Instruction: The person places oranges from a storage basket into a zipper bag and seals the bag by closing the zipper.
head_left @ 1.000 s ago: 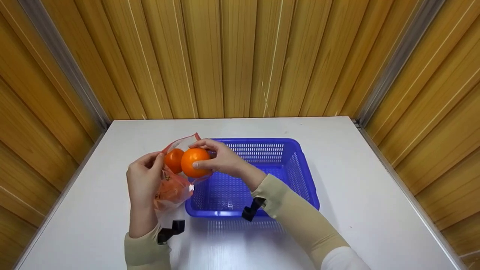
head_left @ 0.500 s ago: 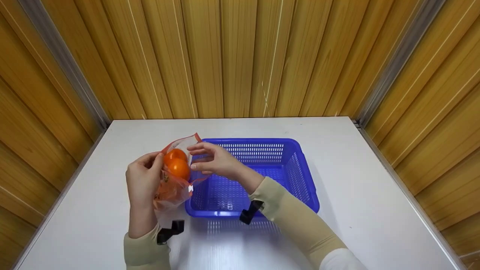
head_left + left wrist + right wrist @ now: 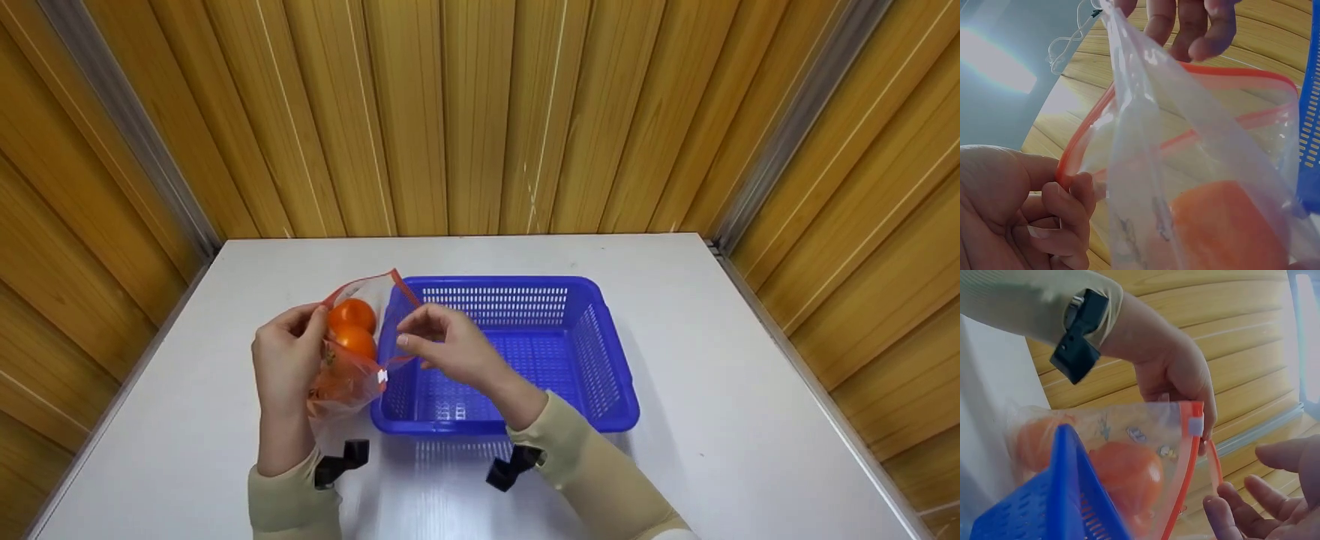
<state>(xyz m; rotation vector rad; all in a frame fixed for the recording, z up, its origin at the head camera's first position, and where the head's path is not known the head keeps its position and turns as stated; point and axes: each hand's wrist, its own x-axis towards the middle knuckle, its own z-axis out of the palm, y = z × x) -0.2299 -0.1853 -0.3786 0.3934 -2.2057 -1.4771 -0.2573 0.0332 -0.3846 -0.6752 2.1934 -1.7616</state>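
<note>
In the head view my left hand [image 3: 289, 356] pinches the red rim of a clear zip bag [image 3: 382, 292] between thumb and fingers. Inside lie several smooth orange-red tomatoes [image 3: 352, 340], the lower ones blurred behind the plastic. A white slider [image 3: 1195, 426] sits on the rim in the right wrist view. My right hand [image 3: 450, 345] is at the bag's mouth above the basket, fingers loosely bent and thumb apart, holding nothing. Its fingertips [image 3: 1207, 45] are close to the far rim in the left wrist view; whether they touch it I cannot tell.
A blue perforated plastic basket [image 3: 514, 429] stands on the white table [image 3: 735, 420], just right of the bag and partly behind it. Wood-patterned panels [image 3: 480, 120] enclose the back and both sides. Each sleeve carries a black camera mount [image 3: 341, 463].
My right hand has let a tomato go into the bag beside another one, then drawn back slightly right and down. The left hand keeps its grip on the rim.
</note>
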